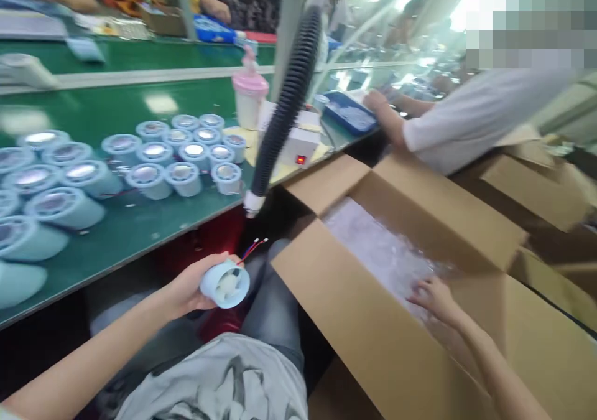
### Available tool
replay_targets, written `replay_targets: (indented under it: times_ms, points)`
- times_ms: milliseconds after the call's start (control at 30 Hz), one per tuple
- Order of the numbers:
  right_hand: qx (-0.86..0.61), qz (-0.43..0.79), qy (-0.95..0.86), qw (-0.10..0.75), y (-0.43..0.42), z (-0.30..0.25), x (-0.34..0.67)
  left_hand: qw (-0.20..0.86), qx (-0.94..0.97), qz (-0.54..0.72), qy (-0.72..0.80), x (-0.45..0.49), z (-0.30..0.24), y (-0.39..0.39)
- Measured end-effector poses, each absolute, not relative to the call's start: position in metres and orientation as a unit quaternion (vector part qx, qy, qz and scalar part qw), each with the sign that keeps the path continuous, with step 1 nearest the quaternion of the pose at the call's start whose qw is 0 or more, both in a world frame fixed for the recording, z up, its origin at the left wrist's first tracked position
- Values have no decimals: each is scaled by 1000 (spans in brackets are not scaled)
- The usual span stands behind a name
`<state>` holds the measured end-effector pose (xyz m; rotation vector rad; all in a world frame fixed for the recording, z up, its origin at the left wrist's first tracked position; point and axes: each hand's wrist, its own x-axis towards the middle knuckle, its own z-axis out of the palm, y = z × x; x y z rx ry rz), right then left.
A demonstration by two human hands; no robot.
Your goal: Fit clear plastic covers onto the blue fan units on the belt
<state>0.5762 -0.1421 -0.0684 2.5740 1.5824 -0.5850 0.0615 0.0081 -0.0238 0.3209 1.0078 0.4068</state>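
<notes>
My left hand [198, 285] is wrapped around a small light-blue fan unit [227, 284], a round housing with a pale hub and blades inside. Red and blue wires [252, 251] with white connectors stick up from its back edge. Over on the right, my right hand [433, 300] is down inside an open cardboard box [321, 283], its fingers curled together at clear plastic pieces or wrapping [373, 246]. Whatever is between those fingers is too small and blurred to make out.
Several similar light-blue housings [149, 177] stand on the green worktable [186, 218]. A black flexible hose [289, 102] hangs in front of a white device [298, 146] and a pink-topped bottle [249, 96]. At right, a co-worker's arm [396, 121] reaches toward a blue tray [352, 115].
</notes>
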Motion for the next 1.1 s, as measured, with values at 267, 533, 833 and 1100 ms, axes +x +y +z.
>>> replay_targets:
  times_ms: [267, 533, 833, 1100]
  points:
    - [533, -135, 798, -248, -84, -11, 369, 826, 359, 135, 413, 48, -21, 8]
    - [471, -132, 850, -195, -38, -10, 239, 516, 729, 142, 426, 25, 11, -6]
    - [494, -470, 653, -329, -32, 5, 226, 423, 769, 279, 389, 7, -13, -11]
    - [519, -619, 446, -384, -27, 4, 232, 607, 684, 242, 324, 8, -14, -14]
